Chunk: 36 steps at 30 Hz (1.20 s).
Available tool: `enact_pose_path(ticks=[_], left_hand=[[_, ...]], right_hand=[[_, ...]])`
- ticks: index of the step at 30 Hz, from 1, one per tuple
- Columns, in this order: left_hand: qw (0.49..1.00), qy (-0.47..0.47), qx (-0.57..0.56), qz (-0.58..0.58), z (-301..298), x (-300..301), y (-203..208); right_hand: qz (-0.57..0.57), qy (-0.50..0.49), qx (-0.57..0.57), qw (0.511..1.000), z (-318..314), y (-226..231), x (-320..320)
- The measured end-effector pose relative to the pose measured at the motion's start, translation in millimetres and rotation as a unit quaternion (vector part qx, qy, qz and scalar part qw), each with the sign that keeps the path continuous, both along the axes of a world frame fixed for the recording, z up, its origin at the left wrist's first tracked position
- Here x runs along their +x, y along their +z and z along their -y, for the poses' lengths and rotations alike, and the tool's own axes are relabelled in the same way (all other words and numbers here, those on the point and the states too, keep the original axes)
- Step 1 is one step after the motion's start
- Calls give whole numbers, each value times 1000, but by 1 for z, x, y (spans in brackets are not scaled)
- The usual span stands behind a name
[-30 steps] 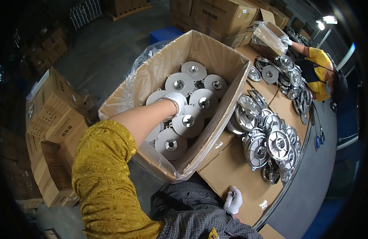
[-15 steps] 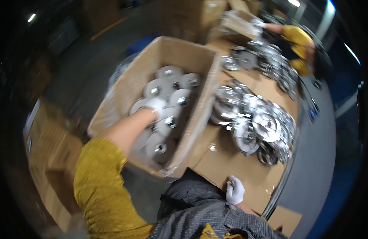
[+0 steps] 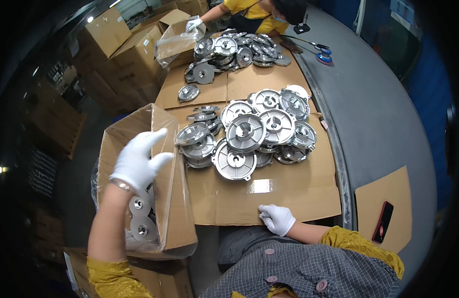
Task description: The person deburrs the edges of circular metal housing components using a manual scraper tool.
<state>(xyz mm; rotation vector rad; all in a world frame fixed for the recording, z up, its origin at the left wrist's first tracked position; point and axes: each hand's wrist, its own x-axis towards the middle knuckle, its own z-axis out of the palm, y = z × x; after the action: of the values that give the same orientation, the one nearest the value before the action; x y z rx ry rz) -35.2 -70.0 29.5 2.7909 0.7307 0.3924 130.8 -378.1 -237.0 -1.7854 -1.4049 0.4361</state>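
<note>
My left hand (image 3: pixel 136 161), in a white glove, is open and empty above a cardboard box (image 3: pixel 177 208) lined with clear plastic. Its thumb and fingers are spread apart. Below it, grey metal discs with hub holes (image 3: pixel 143 228) lie in the box; my hand and forearm hide part of them. My right hand (image 3: pixel 277 220), also gloved, rests closed at the near edge of the cardboard-covered table (image 3: pixel 309 198), with nothing visible in it. Beyond it lies a pile of round, ribbed metal covers (image 3: pixel 245 133), the nearest (image 3: pixel 235 160) leaning toward me.
A second heap of metal covers (image 3: pixel 239 49) lies farther back, with a single cover (image 3: pixel 189 93) beside it. Across the table a person in yellow (image 3: pixel 239 6) has a gloved hand at a plastic-lined box (image 3: pixel 180 44). A phone (image 3: pixel 383 222) lies on cardboard at right.
My left hand has come up off the discs inside the box and opened, holding nothing. The view has turned toward the table. My right hand stays at the table's near edge.
</note>
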Motion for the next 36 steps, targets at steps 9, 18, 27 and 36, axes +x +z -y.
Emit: enact_pose_path(ticks=[9,18,27,36], left_hand=[[993,-88,11,-75,77,127,-55],[979,-54,138,-142,95,158,-83],[987,-24,148,49,94,137,-87],[658,26,-582,477,134,42,-110]], right_hand=[[-10,15,74,997,3,-23,-2],[-19,15,83,996,6,-19,2],[-7,8,81,997,6,-20,-2],[-40,10,90,995,5,-14,3]])
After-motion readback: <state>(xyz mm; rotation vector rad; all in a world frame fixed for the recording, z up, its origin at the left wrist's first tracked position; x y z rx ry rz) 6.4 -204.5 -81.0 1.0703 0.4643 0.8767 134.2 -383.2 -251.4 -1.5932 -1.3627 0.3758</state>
